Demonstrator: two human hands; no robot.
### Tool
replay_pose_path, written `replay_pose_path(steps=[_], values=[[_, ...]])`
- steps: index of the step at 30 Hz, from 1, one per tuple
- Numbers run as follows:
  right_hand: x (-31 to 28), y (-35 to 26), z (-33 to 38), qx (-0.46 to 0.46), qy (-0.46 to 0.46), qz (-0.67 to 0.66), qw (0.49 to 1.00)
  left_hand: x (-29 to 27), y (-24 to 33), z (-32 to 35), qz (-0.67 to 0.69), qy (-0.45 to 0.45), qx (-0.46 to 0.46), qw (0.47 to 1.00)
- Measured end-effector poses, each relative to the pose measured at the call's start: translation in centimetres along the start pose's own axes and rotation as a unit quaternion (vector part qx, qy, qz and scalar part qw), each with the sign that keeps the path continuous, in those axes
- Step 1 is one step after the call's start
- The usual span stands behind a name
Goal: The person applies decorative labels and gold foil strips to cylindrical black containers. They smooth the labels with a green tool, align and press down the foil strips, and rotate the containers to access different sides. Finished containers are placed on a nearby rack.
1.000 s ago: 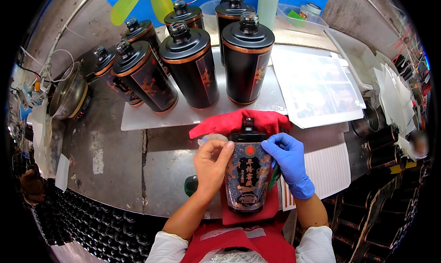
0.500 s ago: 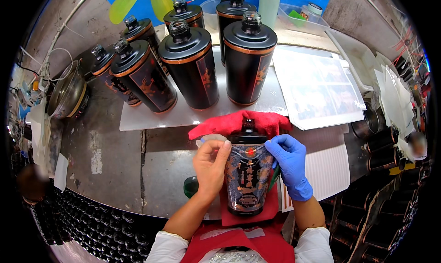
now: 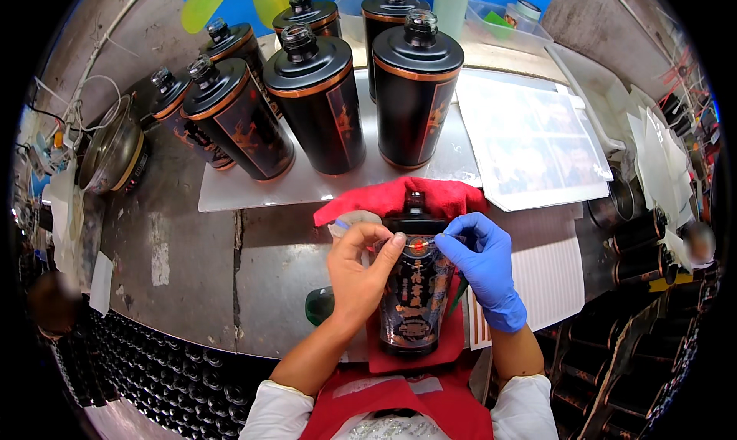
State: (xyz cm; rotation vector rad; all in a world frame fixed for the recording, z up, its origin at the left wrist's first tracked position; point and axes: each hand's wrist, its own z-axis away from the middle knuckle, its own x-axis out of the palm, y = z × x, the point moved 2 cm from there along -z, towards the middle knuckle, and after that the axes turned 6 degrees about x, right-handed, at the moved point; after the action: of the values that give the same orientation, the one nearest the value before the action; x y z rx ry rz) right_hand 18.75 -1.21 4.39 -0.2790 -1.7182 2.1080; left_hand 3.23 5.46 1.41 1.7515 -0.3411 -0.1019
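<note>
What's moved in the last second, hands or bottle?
Little. The left hand has slid up the lying bottle, its fingertips now at the shoulder near the orange dot. The gloved right hand has moved in too, pinching at the same spot. The bottle stays on the red cloth; the upright bottles on the board are unmoved.
</note>
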Motion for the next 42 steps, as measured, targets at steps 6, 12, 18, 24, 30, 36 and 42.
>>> replay_pose_path(steps=[6, 12, 18, 24, 30, 36, 42], values=[[0.1, 0.6, -0.1, 0.008, 0.035, 0.021, 0.999, 0.4, 0.0, 0.2, -0.027, 0.042, -0.025, 0.998], [-0.1, 0.9, 0.1, 0.018, 0.054, -0.022, 0.998, 0.8, -0.2, 0.2, 0.077, 0.067, -0.017, 0.995], [-1.4, 2.7, 3.3, 0.131, 0.0, -0.049, 0.99, -0.1, 3.7, 3.9, -0.302, -0.148, 0.159, 0.928], [-1.9, 4.6, 6.7, 0.196, -0.026, -0.019, 0.98, 0.4, 2.6, 4.4, -0.286, -0.273, 0.138, 0.908], [-2.2, 4.7, 7.3, 0.214, -0.031, -0.036, 0.976, 0.5, 2.7, 4.2, -0.186, -0.239, 0.111, 0.947], [-2.4, 5.1, 7.6, 0.234, -0.053, -0.004, 0.971, -0.2, 2.2, 3.8, -0.153, -0.287, 0.066, 0.943], [-2.6, 5.9, 8.7, 0.216, -0.047, -0.002, 0.975, -2.4, 0.7, 4.1, -0.129, -0.278, 0.028, 0.952]])
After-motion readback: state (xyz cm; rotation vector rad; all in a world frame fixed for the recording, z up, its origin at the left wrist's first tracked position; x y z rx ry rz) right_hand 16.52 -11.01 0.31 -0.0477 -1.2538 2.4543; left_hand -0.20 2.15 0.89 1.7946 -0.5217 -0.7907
